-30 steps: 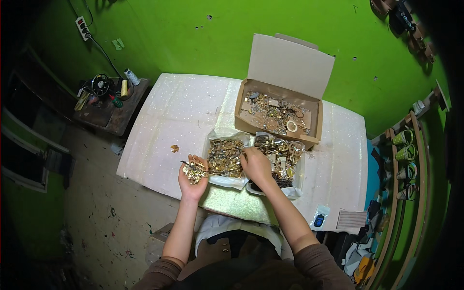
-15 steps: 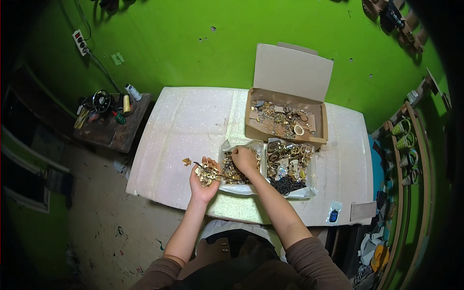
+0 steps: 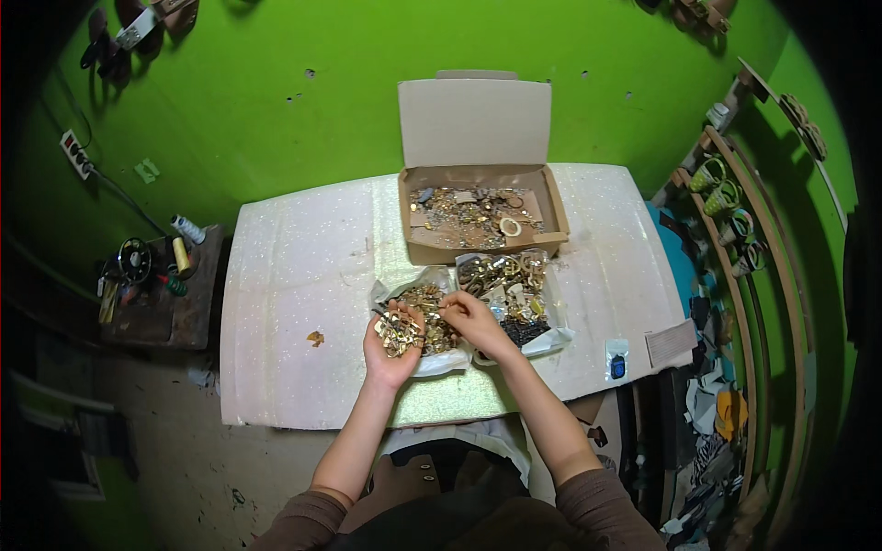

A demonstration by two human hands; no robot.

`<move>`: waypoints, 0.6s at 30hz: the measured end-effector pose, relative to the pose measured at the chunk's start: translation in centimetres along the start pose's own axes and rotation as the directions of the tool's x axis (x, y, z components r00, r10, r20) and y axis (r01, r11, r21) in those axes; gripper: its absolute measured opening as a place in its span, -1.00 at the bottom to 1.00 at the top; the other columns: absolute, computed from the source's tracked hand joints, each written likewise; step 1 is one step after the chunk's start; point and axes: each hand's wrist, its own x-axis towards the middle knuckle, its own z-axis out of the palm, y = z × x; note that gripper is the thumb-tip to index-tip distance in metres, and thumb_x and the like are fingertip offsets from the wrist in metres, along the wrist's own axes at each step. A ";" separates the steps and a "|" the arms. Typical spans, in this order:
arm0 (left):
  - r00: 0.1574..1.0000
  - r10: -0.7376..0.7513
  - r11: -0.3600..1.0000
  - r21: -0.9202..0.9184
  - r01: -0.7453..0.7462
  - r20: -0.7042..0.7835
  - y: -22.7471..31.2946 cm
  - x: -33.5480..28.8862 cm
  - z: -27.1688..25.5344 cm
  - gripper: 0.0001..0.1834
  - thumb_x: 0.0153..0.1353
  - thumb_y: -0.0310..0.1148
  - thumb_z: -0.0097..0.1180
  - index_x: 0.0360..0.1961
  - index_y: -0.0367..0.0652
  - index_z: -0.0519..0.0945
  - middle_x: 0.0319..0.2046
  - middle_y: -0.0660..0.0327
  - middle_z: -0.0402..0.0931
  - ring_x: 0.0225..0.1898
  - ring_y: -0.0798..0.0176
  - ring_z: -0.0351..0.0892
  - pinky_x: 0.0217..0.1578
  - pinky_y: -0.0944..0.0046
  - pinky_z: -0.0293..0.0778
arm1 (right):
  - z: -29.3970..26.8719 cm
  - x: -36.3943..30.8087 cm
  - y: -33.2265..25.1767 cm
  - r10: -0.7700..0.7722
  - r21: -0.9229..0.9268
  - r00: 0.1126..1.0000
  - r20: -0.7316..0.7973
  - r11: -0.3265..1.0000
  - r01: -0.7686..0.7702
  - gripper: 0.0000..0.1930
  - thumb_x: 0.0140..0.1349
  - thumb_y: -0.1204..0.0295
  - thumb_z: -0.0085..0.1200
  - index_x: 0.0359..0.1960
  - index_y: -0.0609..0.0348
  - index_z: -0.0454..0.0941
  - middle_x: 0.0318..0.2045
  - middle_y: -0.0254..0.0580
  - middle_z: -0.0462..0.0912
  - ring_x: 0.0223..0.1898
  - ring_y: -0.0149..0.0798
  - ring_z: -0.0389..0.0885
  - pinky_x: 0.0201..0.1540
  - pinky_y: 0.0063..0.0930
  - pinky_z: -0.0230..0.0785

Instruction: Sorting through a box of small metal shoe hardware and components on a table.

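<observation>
My left hand (image 3: 390, 365) is cupped palm up over the left edge of a white-lined tray (image 3: 438, 367), holding a heap of gold-coloured metal ornaments (image 3: 399, 334). Inside that tray lie many more small gold and bronze pieces (image 3: 428, 301), partly covered by both hands. Over the tray's right side, my right hand (image 3: 471, 321) has its thumb and fingertips pinched together; anything between them is too small to name. Beside it, a second lined tray (image 3: 559, 342) holds larger gold fittings, pale pieces and a dark beaded or chain-like heap (image 3: 524, 332).
An opened cardboard box (image 3: 487, 252) of loose ornaments stands behind the trays. A gold leaf-shaped piece (image 3: 316, 339) lies left on the pale sparkly table cover (image 3: 285, 266). At the right are a small packet (image 3: 616, 360) and a card (image 3: 671, 343). A side table (image 3: 165, 312) carries thread spools.
The view has swung to the right. Relative to the tray, my left hand has come rightward over its edge, while my right hand has drawn back from the middle to the right side.
</observation>
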 end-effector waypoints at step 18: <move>0.993 0.059 0.995 -0.069 -0.066 -0.100 -6.8 1.0 1.2 -0.73 0.15 -0.29 -0.22 -0.31 -0.21 0.48 -0.38 0.13 0.46 -0.27 0.18 0.43 -0.06 0.17 0.34 | -11.3 -2.7 2.2 -0.319 -0.752 0.932 -0.170 0.653 0.086 -0.77 0.00 0.49 -0.04 -0.25 0.17 0.46 -0.31 -0.12 0.51 -0.33 -0.12 0.51 -0.24 -0.33 0.34</move>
